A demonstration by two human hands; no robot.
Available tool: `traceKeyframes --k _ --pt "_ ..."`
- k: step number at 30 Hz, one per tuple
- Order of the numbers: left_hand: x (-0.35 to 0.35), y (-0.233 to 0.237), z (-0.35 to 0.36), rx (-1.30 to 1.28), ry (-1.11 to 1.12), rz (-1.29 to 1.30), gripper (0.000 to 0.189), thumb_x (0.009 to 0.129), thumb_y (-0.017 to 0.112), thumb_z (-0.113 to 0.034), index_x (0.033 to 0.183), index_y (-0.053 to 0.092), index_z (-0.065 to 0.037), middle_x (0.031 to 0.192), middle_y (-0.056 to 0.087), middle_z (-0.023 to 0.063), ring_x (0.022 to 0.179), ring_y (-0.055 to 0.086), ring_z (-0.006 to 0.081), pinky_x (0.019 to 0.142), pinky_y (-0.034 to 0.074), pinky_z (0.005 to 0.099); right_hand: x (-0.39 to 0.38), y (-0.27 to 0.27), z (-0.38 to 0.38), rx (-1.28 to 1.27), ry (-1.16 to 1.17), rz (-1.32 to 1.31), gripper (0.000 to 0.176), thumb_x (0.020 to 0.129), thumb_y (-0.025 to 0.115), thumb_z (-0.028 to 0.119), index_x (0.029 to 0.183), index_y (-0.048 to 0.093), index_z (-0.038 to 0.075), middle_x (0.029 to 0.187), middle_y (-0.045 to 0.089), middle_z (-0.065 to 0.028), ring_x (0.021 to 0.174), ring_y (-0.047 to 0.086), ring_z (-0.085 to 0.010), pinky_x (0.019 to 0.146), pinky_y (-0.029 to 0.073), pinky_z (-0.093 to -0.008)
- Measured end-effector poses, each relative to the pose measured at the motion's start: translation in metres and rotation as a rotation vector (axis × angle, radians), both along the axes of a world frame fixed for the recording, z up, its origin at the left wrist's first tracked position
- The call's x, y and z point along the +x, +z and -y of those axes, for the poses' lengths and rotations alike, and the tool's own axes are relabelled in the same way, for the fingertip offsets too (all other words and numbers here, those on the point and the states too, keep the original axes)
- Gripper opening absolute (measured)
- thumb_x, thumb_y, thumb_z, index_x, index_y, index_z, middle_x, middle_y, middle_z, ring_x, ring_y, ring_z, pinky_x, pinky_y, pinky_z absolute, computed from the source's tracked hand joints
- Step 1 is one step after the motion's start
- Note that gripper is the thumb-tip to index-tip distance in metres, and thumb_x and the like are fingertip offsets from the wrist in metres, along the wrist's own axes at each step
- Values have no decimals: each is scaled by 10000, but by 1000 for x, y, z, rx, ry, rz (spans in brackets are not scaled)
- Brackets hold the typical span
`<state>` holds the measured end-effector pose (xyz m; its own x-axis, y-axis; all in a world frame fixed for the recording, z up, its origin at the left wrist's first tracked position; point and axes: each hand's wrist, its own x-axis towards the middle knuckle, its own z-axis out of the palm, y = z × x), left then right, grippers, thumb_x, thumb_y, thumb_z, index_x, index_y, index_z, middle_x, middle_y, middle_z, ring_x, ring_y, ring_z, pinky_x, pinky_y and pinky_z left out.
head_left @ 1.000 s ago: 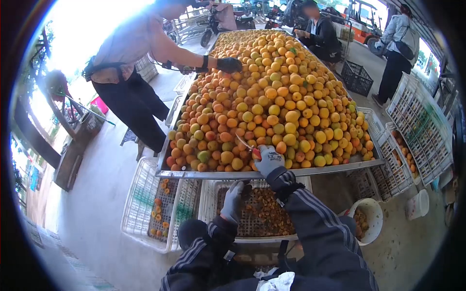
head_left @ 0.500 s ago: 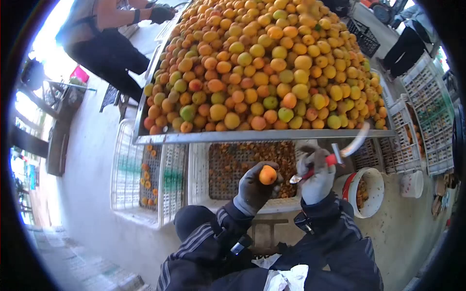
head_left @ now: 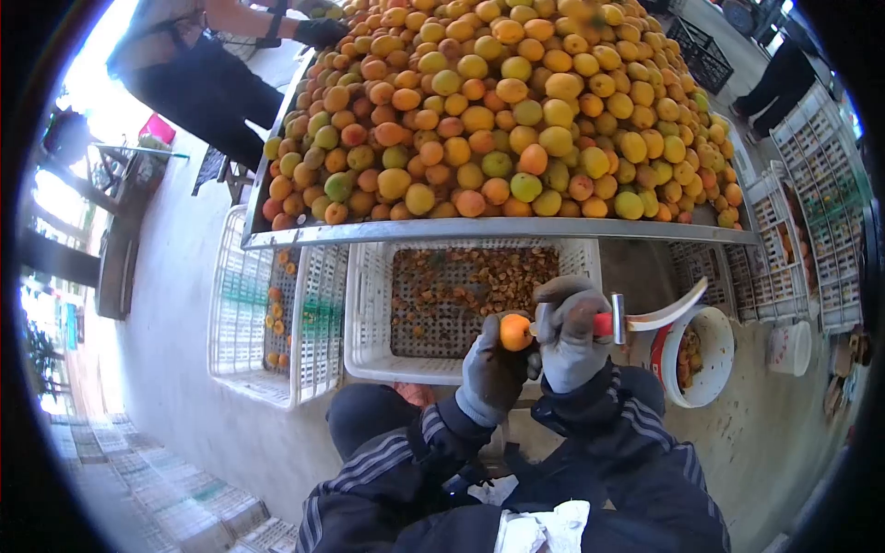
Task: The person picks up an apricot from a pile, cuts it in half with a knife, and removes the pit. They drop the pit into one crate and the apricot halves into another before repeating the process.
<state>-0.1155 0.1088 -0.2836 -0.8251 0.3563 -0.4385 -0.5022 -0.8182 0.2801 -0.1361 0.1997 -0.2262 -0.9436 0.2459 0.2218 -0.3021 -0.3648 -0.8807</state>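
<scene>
While cradling a small, round, orange-yellow fruit point(head_left: 515, 334) in the dark-and-grey-gloved left grip point(head_left: 490, 376), works close against it with the right grip point(head_left: 572, 339), gloved alike, just below the centre of the frame. Has the left grip curled narrow about the fruit, and the right grip closed on the red handle point(head_left: 603, 324) of a hand tool with a bright metal collar point(head_left: 618, 319) and a curved steel blade point(head_left: 675, 311) aimed right, away from the fruit. Holds the tool's other end at the fruit's right side; cannot tell, behind the fingers, whether touching or pushed in.

Seems to be at the step of working one fruit with the short end rather than the blade. Calls next, by judgement, for a steady left grip, small controlled turns of the right, and the blade held clear of the sleeve.

Faces a metal-rimmed table point(head_left: 502, 230) with a heap of orange, yellow and greenish fruit point(head_left: 461, 120), across the upper frame. Has a white plastic crate point(head_left: 406, 367) of brownish-orange pieces below the near edge, and a white bucket point(head_left: 717, 370) of similar pieces at lower right. Shares the table with a co-worker's dark-gloved hand point(head_left: 321, 33), upper left, by the heap.
</scene>
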Motion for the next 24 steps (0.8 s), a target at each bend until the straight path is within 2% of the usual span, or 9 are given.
traceKeyframes --k 7,10,12,14,17,19,20,22,24 --pt "2 -7 1 -90 102 -10 464 879 400 -510 1027 495 -81 841 551 48 687 525 168 584 423 283 -3 -18 6 369 114 -90 418 830 539 469 732 480 66 826 549 -130 520 465 -92 511 386 -226" --pt "4 -23 3 -72 132 -19 460 879 407 -505 1017 499 -76 846 554 52 718 536 173 622 436 298 1 -17 16 296 65 -55 402 841 532 451 729 467 70 821 546 -124 498 446 -90 503 379 -224" --pt "0 -19 4 62 132 50 447 884 407 -490 1012 506 -73 879 567 61 768 555 187 672 452 325 0 -22 24 261 -96 -33 394 864 502 433 708 436 78 791 531 -109 472 396 -80 471 349 -224" --pt "-4 -16 5 144 97 15 431 890 406 -471 1011 516 -72 914 579 75 802 565 205 695 459 345 -7 -18 15 -96 97 34 400 890 461 415 670 396 87 744 504 -92 434 325 -68 440 306 -217" --pt "-11 -12 3 211 5 140 429 893 402 -464 1018 521 -71 930 584 87 789 567 220 689 458 351 -12 -16 11 -210 121 62 424 902 432 420 634 367 98 699 476 -76 400 267 -58 416 265 -209" --pt "-16 -1 -1 253 -1 357 405 902 392 -434 1025 520 -71 932 584 91 787 574 231 685 465 348 -14 -12 8 -311 129 98 439 897 430 439 620 359 106 681 471 -67 394 251 -54 405 249 -204" --pt "-17 -3 -1 252 -3 361 405 902 392 -434 1025 520 -71 932 584 91 787 574 231 685 465 348 -16 -11 7 -313 126 100 439 897 430 439 620 359 106 681 471 -67 394 251 -54 405 249 -204" --pt "-20 -11 0 324 -118 282 368 898 404 -399 1023 523 -74 909 585 92 757 569 229 648 459 328 -22 -8 3 -655 206 213 451 892 434 450 613 350 106 666 469 -65 389 250 -51 399 243 -202" --pt "-23 -19 5 378 -173 199 355 890 416 -388 1016 527 -75 890 585 94 734 559 224 623 447 317 -31 -7 -3 -718 194 239 444 894 432 446 620 371 102 661 472 -63 386 257 -54 396 242 -205"
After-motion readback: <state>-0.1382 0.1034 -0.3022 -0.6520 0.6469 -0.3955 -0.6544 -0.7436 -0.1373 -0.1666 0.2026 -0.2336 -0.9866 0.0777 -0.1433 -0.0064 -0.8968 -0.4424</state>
